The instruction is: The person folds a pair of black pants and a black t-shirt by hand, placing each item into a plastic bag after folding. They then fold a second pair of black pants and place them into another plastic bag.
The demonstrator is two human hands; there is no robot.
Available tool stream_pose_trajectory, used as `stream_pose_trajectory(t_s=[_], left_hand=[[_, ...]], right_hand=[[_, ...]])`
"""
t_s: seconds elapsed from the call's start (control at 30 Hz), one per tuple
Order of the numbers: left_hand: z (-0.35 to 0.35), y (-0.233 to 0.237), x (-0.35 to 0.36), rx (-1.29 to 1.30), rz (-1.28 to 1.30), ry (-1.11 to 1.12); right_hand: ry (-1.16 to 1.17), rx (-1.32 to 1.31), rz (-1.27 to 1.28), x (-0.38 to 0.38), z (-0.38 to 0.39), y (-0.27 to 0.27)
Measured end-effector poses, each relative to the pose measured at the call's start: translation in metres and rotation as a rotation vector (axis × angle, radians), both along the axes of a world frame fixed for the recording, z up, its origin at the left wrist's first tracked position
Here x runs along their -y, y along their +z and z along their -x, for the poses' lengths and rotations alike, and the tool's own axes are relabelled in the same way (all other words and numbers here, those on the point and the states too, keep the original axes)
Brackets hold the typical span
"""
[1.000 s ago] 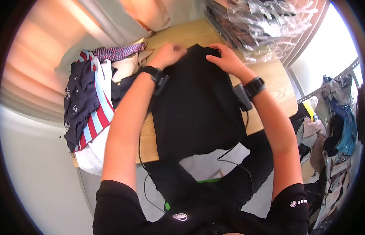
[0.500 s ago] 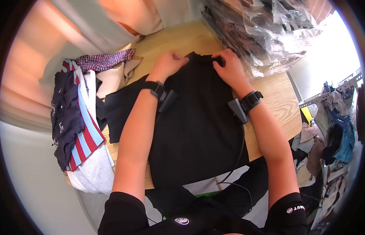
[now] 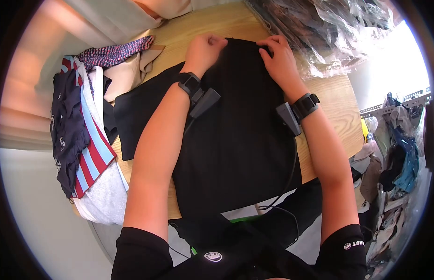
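Obs: black garment [image 3: 240, 140] flat on tabletop [image 3: 336, 100], near end hanging off edge; its left part now spread wider than a second ago. left hand [image 3: 205, 49] and right hand [image 3: 280, 58] stay at far edge, fingers curled, pinching cloth. clothes pile [image 3: 82, 140] at left, plastic bags [image 3: 329, 32] beyond

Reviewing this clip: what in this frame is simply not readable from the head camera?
Head view: top edge of the black garment, covered by the left hand and right hand gripping it.
Head view: what the plastic bags hold, lost in glare and cut off by the top edge.
Head view: lower layers of the clothes pile, buried under the striped and navy pieces.
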State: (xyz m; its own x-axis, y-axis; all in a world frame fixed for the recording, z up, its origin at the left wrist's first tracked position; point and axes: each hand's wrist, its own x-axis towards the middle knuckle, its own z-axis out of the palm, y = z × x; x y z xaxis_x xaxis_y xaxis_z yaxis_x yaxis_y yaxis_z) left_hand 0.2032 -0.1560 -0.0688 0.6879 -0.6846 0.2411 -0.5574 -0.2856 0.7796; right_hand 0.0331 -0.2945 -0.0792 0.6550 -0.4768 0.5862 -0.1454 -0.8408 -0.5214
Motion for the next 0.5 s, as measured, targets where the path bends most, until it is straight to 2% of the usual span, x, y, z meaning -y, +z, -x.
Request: stream_pose_trajectory(t_s=[0.2, 0.27, 0.37, 0.5], left_hand=[[-0.004, 0.005, -0.001, 0.020, -0.063, -0.033], [-0.010, 0.015, -0.005, -0.031, -0.160, -0.145], [-0.020, 0.024, -0.013, -0.032, -0.279, -0.202], [-0.018, 0.031, -0.016, -0.040, -0.291, -0.212]], right_hand=[[-0.079, -0.095, -0.022, -0.001, 0.004, 0.006], [-0.093, -0.154, -0.070, -0.002, 0.004, 0.008], [-0.110, -0.142, -0.014, 0.000, 0.004, 0.005], [-0.112, -0.135, 0.056, -0.001, 0.004, 0.003]])
